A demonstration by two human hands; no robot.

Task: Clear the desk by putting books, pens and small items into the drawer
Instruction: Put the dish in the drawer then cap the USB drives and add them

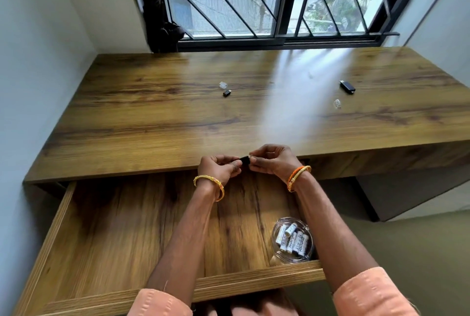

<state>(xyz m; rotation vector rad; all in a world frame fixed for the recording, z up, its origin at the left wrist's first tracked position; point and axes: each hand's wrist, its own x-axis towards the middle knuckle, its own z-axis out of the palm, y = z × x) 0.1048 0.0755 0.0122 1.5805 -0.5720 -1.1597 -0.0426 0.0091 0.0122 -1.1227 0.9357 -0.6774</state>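
Sleeves: two peach-coloured cuffs [366, 292] sit at the bottom edge, nearer the viewer than the drawer's front rail.
Drawer: the wooden drawer [53, 239] is pulled out from under the desk, its floor in the same grain as the desk top.
Glass dish: a clear dish [277, 259] stands in the drawer's near right corner, just inside the front rail, under the right forearm.
Batteries: several white batteries [292, 239] lie side by side in that dish.
Left hand: the left hand [218, 167], with a yellow bangle [208, 186] on the wrist, hangs above the drawer's far edge and pinches one end of a small black item [244, 158].
Right hand: the right hand [273, 160], with an orange band [298, 177] on the wrist, pinches the other end of the same item, so both hands meet on it.
Small black item: held in the air at the desk's front edge, over the back of the drawer; too small to tell what it is.
Desk: the desk [152, 117] runs beyond the drawer to the window wall.
Black adapter: a tiny black piece [226, 93] lies mid-desk, well beyond the drawer, with a clear cap [223, 84] just behind it.
Black stick: a longer black stick [347, 86] lies far right of the drawer, a second clear cap [337, 103] near it.
Window: a barred window [279, 0] stands behind the desk.
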